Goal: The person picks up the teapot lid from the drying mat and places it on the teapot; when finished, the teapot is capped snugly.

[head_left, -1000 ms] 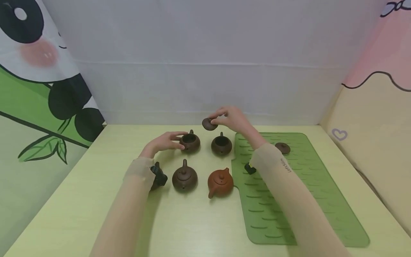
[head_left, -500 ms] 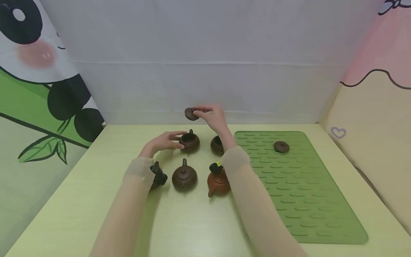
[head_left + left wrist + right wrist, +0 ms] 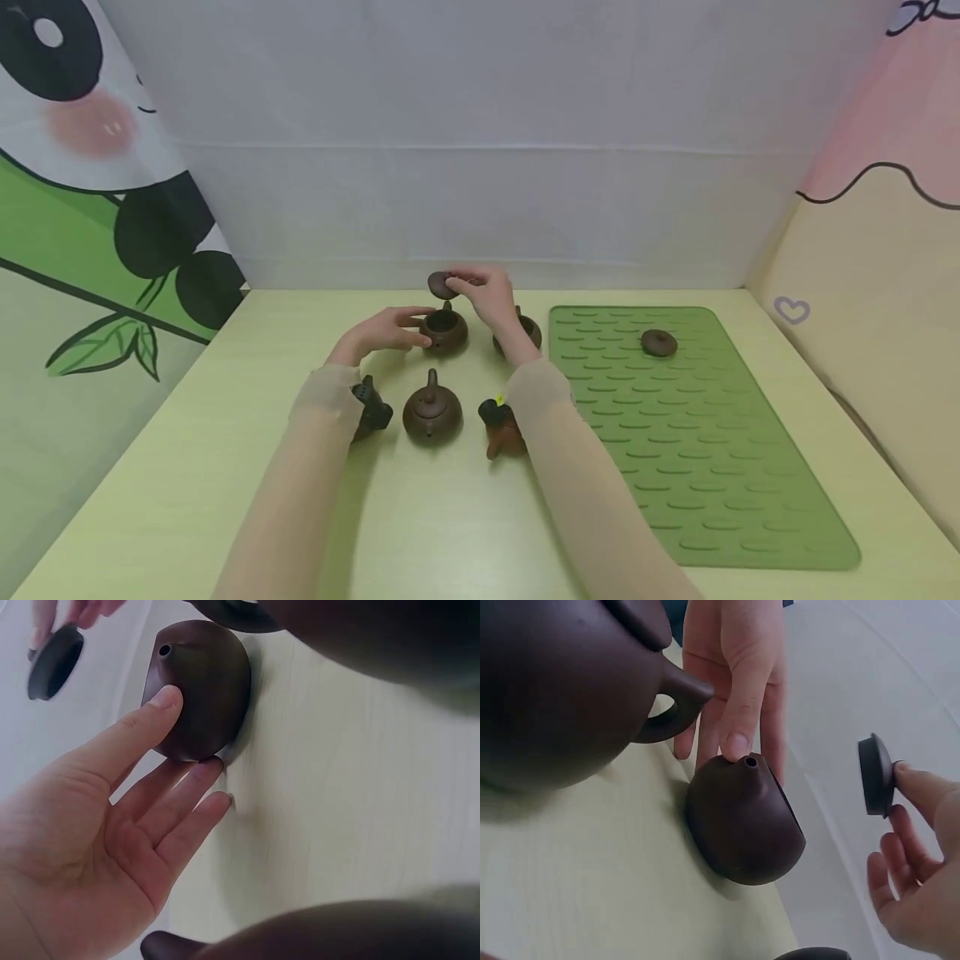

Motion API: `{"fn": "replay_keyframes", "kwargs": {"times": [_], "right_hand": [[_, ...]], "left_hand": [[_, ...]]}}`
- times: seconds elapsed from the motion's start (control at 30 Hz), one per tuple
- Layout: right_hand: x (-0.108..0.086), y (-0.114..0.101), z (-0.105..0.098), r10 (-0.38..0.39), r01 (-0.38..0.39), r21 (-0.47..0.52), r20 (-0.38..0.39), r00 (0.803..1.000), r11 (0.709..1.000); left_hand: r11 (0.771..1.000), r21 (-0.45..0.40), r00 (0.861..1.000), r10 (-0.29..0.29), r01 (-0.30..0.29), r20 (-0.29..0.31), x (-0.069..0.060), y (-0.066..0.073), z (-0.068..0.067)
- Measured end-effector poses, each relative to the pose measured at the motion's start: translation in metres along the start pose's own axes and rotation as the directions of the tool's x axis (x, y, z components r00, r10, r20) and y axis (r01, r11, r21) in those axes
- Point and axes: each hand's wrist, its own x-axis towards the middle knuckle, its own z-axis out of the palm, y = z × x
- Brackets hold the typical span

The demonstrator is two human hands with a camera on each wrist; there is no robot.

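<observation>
My left hand [image 3: 381,332] holds the side of a lidless dark brown teapot [image 3: 446,333] at the back of the table. In the left wrist view the thumb lies by its spout [image 3: 166,654], with fingers against the other side. My right hand [image 3: 486,293] pinches a round dark lid [image 3: 441,285] just above and behind that teapot's opening. The right wrist view shows this lid [image 3: 875,776] tipped on edge, apart from the teapot [image 3: 742,817]. A second lidless teapot [image 3: 531,332] is partly hidden behind the right forearm.
A lidded dark teapot [image 3: 432,415] stands nearer the front. Right of it, a reddish-brown teapot [image 3: 506,442] is partly covered by the right wrist camera. Another dark teapot [image 3: 363,433] is mostly hidden behind the left wrist. A second lid [image 3: 659,342] lies on the green mat [image 3: 750,500].
My right hand has carried the lid leftward from above the second lidless teapot to the one at my left hand, rising and then lowering. My left hand has stayed in place.
</observation>
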Motion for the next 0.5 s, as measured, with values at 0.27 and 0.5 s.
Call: {"fn": "replay_keyframes", "kwargs": {"times": [0.27, 0.5], "right_hand": [[-0.004, 0.0057, 0.0031, 0.096, -0.095, -0.021, 0.111, 0.989, 0.995], [-0.0055, 0.0097, 0.0012, 0.149, -0.141, -0.052, 0.202, 0.968, 0.989]], "left_hand": [[0.999, 0.018, 0.999, -0.036, 0.036, 0.003, -0.0056, 0.0054, -0.0009], [0.999, 0.02, 0.999, -0.05, 0.05, 0.006, -0.0053, 0.0047, -0.0012]]}}
